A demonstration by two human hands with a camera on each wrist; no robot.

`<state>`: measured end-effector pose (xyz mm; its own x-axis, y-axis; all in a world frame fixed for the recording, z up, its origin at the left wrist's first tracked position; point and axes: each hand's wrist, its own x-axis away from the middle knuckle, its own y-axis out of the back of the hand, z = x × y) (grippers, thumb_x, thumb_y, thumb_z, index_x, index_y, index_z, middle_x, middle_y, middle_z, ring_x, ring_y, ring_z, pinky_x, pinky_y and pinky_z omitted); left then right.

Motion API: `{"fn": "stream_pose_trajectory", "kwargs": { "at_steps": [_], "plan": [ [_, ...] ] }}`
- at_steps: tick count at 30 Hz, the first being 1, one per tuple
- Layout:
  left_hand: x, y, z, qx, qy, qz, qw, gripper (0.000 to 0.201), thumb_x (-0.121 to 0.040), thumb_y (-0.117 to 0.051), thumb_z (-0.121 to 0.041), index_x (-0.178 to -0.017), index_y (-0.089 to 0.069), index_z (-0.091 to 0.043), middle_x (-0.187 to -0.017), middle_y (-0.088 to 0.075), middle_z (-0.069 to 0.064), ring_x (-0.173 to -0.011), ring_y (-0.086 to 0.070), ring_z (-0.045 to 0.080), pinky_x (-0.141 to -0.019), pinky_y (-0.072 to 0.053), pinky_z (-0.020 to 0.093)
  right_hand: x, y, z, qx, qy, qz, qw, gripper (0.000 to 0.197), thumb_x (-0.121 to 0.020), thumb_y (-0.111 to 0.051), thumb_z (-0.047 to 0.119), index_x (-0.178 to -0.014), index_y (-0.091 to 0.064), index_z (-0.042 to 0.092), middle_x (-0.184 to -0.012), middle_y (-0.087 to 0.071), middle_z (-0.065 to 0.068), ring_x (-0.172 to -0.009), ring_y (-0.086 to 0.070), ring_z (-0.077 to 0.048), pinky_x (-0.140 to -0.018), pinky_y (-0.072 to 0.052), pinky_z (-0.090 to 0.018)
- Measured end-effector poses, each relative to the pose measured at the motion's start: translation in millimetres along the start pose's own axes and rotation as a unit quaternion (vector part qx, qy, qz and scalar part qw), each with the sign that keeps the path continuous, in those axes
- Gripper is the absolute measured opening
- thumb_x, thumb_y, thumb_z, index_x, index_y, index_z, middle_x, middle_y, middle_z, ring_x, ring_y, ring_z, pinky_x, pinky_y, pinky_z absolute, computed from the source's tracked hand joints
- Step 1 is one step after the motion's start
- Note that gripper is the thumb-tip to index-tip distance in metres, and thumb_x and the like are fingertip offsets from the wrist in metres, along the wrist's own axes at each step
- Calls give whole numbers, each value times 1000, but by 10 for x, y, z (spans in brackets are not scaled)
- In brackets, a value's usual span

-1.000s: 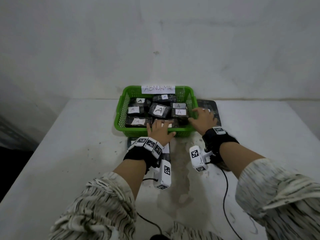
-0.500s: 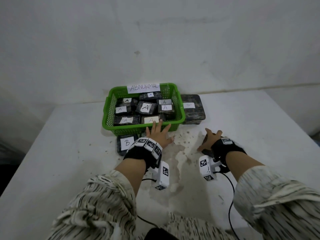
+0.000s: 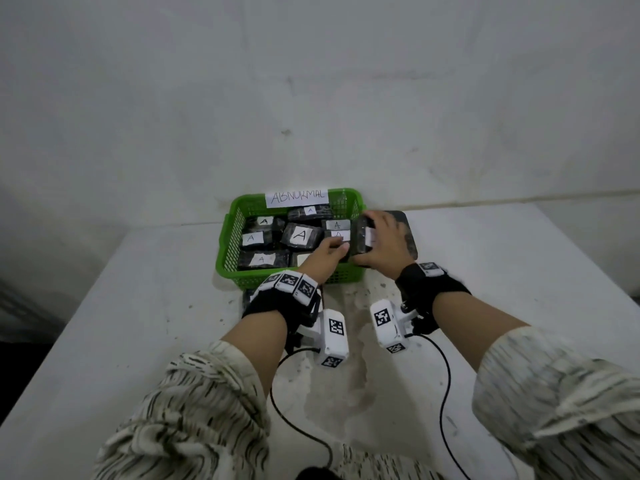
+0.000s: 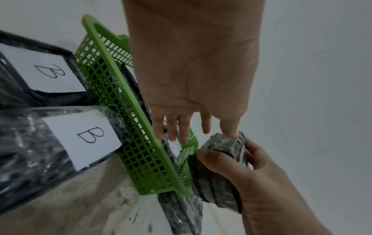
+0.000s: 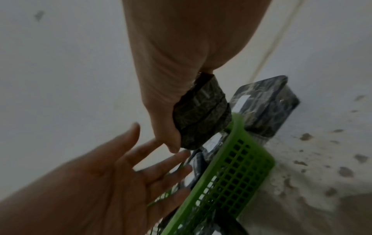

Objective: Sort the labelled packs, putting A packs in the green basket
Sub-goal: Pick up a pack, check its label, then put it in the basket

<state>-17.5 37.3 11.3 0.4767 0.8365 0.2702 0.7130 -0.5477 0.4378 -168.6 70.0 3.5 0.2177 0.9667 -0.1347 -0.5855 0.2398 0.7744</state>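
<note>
Two hands meet over the green basket (image 3: 291, 277) at twelve o'clock on the white table (image 3: 519, 278) before us. Our right hand (image 3: 386, 242) grips a dark pack (image 3: 362, 239) with thumb and fingers curled round it, holding it tilted on edge just above the basket's right rim at one o'clock; a white label (image 3: 370, 236) shows on the pack, but its letter is hidden by our fingers and we cannot read it. Our left hand (image 3: 327, 252) reaches in over the near rim with fingers straight and spread, holding nothing, its fingertips at the packs inside and its forefinger touching the held pack in the left wrist view. Several packs (image 3: 300, 234) marked A lie flat in the basket, filling its floor. A paper sign (image 3: 296, 198) reading ABNORMAL stands on the far rim. Another dark pack (image 3: 408, 230) lies on the table just beyond the right rim, partly behind our right hand. From the left wrist, two packs marked B (image 4: 84, 139) lie on the table against the basket's near wall, at our eleven o'clock. Both wrists wear black straps with white tagged blocks (image 3: 289, 282), and small white cameras (image 3: 334, 336) hang beneath them, trailing black cables (image 3: 443, 375). Pale stains (image 3: 346, 375) mark the table at six o'clock.
</note>
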Motion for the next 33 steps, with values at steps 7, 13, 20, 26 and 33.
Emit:
{"fn": "stream_pose_trajectory", "kwargs": {
  "at_steps": [7, 13, 20, 26, 33],
  "plan": [
    [-9, 174, -63, 216, 43, -73, 973, 48, -97, -48, -23, -138, -32, -4, -135, -49, 17, -120, -51, 32, -98, -46, 46, -1, -122, 355, -63, 104, 76, 990, 109, -73, -78, 24, -153, -4, 23, -157, -15, -5, -142, -14, -26, -113, -14, -39],
    [35, 262, -7, 276, 58, -64, 957, 37, -99, -42, -19, -134, -39, -5, -123, -54, 16, -110, -54, 30, -96, -45, 45, -44, -158, 432, -312, -46, 84, 945, 69, -99, -45, 38, -153, -5, 25, -161, -5, -2, -149, -5, -22, -119, -13, -48],
    [35, 244, 40, 310, 67, -74, 945, 39, -98, -44, -23, -134, -34, -12, -121, -50, 11, -108, -51, 25, -94, -45, 48, -97, -201, 408, -304, -47, 85, 948, 33, -102, -40, 28, -133, -47, 19, -141, -45, -10, -130, -43, -24, -111, -34, -38],
    [1, 250, 40, 251, 31, -74, 965, 38, -94, -55, -22, -129, -44, -13, -115, -57, 11, -103, -56, 23, -96, -48, 47, -119, -256, 329, -327, -59, 66, 941, 27, -101, -42, 19, -124, -54, 10, -132, -54, -12, -123, -51, -26, -108, -38, -47],
    [-26, 320, 119, 235, -24, -129, 963, 30, -93, -53, -11, -123, -51, -11, -102, -61, 14, -79, -61, 15, -79, -53, 36, 19, -128, 461, -398, -101, 171, 896, 45, -98, -50, 29, -141, -37, 32, -140, -43, -4, -126, -45, -21, -107, -38, -45]
  ]
}}
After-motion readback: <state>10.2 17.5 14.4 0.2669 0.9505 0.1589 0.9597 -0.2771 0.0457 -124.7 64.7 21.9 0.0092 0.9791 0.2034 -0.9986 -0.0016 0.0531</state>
